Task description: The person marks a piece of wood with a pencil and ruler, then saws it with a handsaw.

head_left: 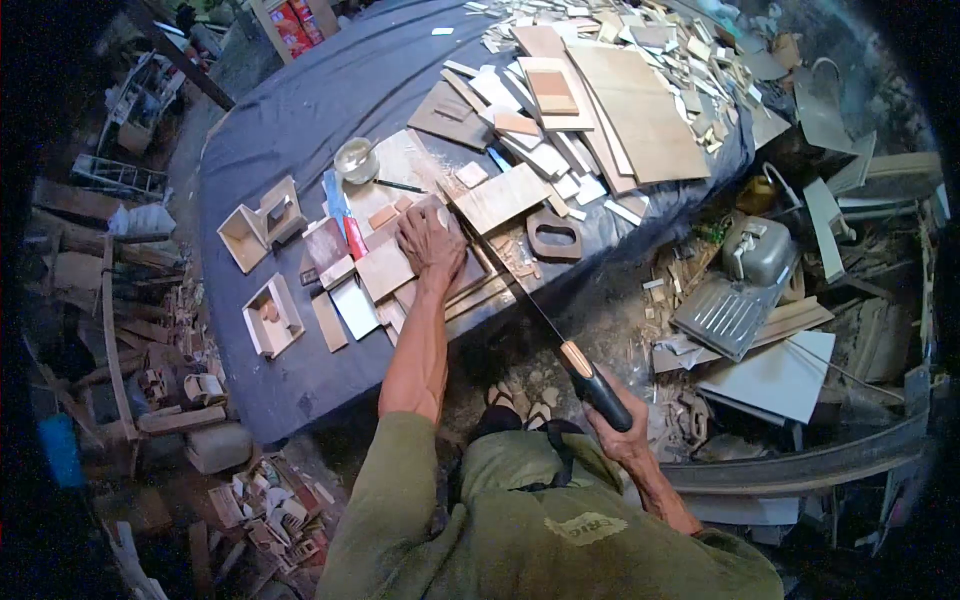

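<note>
My right hand (620, 425) is wrapped round the black handle of a saw (540, 310), whose thin blade runs up and left to the table edge, beside a light wooden board (503, 200). On the table my left hand (432, 240) presses down on small wood pieces just left of the blade; what lies under its palm is hidden. Near it are a flat wooden block (384, 272), a red-and-blue tool (352, 232), a pencil (400, 185) and a jar (355, 160). A second saw's handle (555, 238) lies right of the blade.
Small wooden boxes (272, 315) stand at the table's left. Large boards (640, 115) and many offcuts (700, 60) cover its far right. Beyond the right edge are a metal sink (735, 300) and a white panel (775, 375). Scrap wood (275, 515) lies at lower left.
</note>
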`<state>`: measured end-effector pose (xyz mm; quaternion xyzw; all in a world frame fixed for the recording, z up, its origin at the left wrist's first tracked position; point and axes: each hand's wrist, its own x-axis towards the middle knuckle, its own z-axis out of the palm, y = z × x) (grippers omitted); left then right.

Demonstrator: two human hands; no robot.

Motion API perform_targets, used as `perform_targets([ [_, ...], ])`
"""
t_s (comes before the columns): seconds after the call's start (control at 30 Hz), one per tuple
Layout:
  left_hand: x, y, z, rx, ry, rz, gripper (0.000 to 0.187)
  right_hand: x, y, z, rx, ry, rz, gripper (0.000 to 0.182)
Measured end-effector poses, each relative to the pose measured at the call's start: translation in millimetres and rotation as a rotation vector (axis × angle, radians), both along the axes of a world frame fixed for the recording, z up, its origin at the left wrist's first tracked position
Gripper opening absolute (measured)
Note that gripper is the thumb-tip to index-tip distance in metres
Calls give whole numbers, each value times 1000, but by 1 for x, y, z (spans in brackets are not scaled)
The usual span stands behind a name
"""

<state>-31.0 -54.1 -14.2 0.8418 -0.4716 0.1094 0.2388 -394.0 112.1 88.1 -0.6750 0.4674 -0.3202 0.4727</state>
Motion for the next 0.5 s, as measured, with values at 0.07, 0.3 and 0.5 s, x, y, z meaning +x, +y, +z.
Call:
perform_targets([
  [0.07,-3,1,3,33,41,1,42,-2,0,-3,-13,-12,5,60],
  [0.3,-2,-1,-2,49,-4,-25,40,-2,1,6,-19,-12,10,62],
  [0.5,-2,-3,-1,85,-7,-16,40,22,-21,5,21,-74,11,63],
])
